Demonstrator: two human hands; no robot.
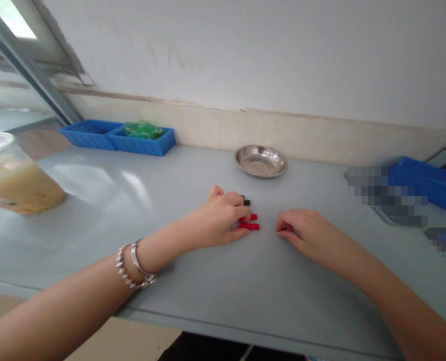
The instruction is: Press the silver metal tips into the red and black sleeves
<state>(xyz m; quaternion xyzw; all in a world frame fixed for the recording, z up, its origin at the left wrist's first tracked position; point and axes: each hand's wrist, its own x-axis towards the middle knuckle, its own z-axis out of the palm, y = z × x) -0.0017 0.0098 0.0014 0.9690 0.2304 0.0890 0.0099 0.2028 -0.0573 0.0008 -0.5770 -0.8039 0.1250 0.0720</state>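
Note:
My left hand (218, 218) rests on the grey table (192, 281) with its fingers curled over small stick-like parts: two red pieces (250, 223) and a black piece (246, 202) poke out past the fingertips. A bead bracelet and a bangle sit on that wrist. My right hand (301, 231) lies a short way to the right, fingers curled in loosely, knuckles up; what is under them, if anything, is hidden. A round steel dish (261, 161) stands empty behind both hands.
Two blue trays (117, 136) stand at the back left, one holding green parts (142, 130). A clear cup with a beige drink (12, 175) is at the left edge. Another blue tray (429, 183) sits far right beside blurred patches. The wall runs close behind.

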